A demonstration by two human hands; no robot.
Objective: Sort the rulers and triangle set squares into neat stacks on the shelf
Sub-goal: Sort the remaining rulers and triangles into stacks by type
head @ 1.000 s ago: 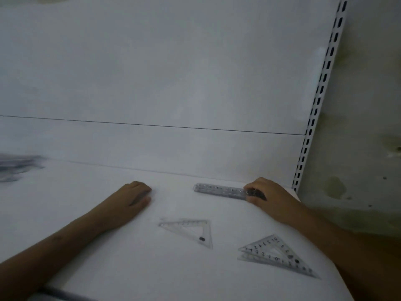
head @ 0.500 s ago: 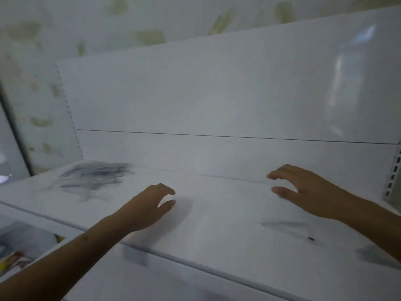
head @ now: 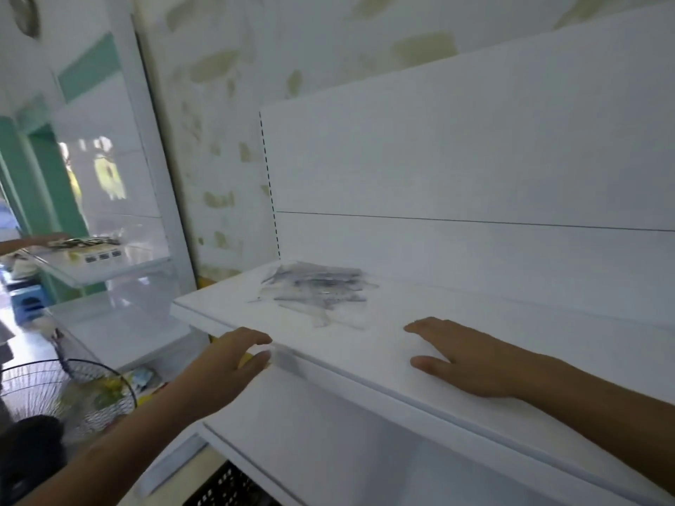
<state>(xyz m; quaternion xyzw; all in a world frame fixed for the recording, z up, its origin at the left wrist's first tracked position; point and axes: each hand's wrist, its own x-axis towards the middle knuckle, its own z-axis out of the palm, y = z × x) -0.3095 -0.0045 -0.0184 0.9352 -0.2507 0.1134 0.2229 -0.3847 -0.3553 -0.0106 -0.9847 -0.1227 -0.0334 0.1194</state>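
We see our 2 hands empty and spread: the left hand (head: pixel 233 356) at the front edge of the white shelf (head: pixel 369 345), the right hand (head: pixel 464 356) flat above its top. A blurred pile of clear rulers and set squares (head: pixel 314 286) lies near the shelf's back left corner.

A white shelf (head: pixel 369 345) carries a loose, blurred pile of clear rulers and set squares (head: pixel 316 288) near its left end.
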